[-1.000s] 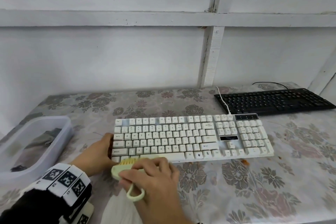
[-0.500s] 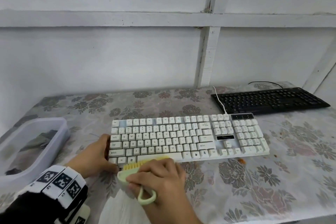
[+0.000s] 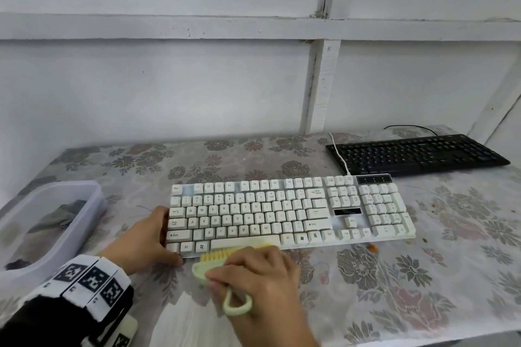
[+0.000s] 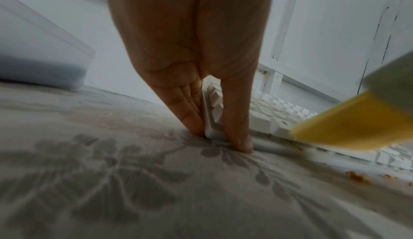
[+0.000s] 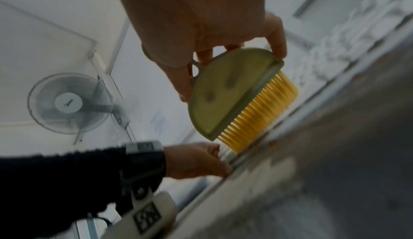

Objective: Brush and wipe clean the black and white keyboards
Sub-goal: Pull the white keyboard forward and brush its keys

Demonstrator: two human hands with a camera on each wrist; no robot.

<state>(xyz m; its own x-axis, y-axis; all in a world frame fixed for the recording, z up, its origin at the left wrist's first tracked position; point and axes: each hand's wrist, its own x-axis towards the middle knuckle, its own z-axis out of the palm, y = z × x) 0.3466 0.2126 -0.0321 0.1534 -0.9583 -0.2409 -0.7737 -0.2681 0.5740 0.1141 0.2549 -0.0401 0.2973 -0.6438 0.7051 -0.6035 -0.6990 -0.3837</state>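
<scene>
Both hands [image 3: 146, 239] work the white keyboard [image 3: 290, 214], lying lengthwise left-right.

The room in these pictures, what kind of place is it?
Probably a plain room at home or a small workshop: a table under a floral cloth, white panelled walls, and a wall-mounted fan.

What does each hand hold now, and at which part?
The right hand grips the brush by its green back, bristles on the white keyboard's front edge. The left hand pinches that keyboard's front left corner.
</scene>
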